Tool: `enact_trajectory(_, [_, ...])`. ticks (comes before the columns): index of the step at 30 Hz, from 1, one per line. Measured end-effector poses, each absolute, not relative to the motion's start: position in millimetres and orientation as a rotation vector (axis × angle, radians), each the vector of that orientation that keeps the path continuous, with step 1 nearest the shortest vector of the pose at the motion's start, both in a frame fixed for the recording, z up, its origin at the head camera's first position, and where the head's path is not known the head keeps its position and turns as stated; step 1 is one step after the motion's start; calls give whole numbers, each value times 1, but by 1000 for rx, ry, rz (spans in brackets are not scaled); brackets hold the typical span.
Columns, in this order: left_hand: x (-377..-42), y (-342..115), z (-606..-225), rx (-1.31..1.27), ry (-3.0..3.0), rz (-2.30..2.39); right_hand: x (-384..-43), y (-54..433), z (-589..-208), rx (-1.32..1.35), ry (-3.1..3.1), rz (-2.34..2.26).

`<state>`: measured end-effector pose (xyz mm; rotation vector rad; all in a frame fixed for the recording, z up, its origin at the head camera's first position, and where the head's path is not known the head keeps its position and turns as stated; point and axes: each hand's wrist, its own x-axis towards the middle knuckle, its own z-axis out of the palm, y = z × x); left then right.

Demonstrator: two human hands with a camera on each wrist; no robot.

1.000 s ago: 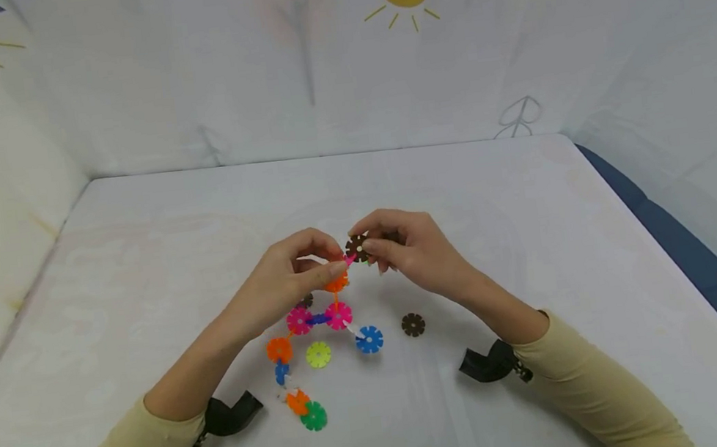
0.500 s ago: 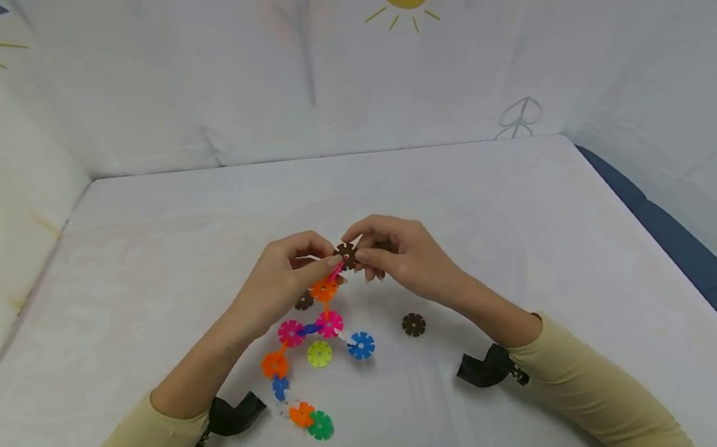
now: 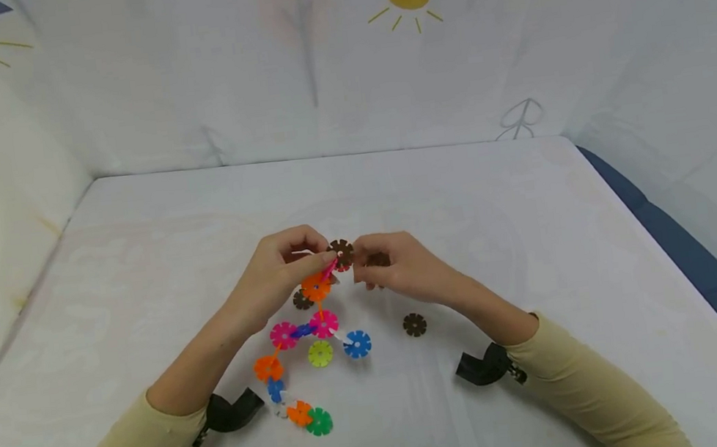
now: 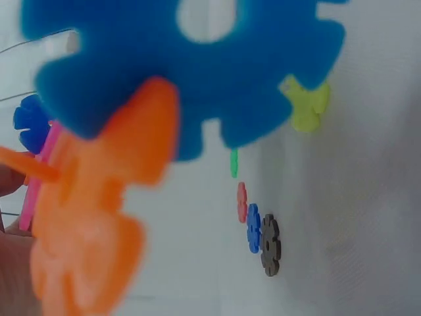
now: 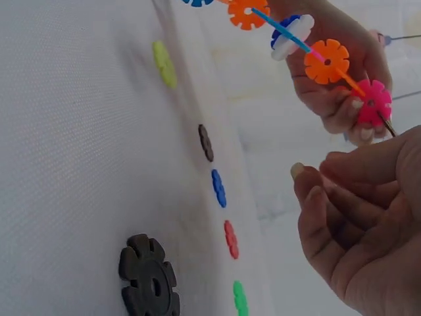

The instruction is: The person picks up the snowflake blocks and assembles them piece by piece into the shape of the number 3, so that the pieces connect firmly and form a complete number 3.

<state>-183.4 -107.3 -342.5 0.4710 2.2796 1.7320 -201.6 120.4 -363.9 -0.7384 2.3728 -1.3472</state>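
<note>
At the near end of the chain (image 3: 283, 335), a green disc (image 3: 319, 421) is seen joined to an orange disc (image 3: 299, 413); whether the table (image 3: 495, 200) is touched there cannot be told. Farther up, a yellow disc (image 3: 321, 353) and a loose brown disc (image 3: 414, 325) are left lying apart. Now the top: the end pink disc (image 5: 373, 103) is pinched by the left hand (image 3: 268, 278), and a raised brown disc (image 3: 340, 255) is held up with it. And the right hand (image 3: 403, 266) has just been drawn back! Its fingers are loosely bent just beside that disc, with nothing visibly gripped. By the look of it, the new piece has been slotted on and the chain lengthened. Beyond, a dark disc (image 5: 206, 143), a blue disc (image 5: 218, 188) and a red disc (image 5: 230, 239) are set in a row, backed by the white wall (image 3: 182, 74).
</note>
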Motion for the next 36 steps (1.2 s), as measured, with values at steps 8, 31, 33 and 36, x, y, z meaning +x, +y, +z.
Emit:
enact_trajectory(8, [-182, -109, -337, 481, 2250, 1738, -195, 112, -375, -879, 2303, -1073])
enact_trajectory(31, [-178, -112, -328, 490, 2213, 1727, -170, 88, -395, -1224, 2303, -721])
enact_trajectory(33, [-178, -112, -328, 488, 2213, 1724, -168, 87, -395, -1251, 2321, -697])
enact_trajectory(36, [-178, -111, -328, 488, 2212, 1722, -165, 87, -395, -1276, 2347, -663])
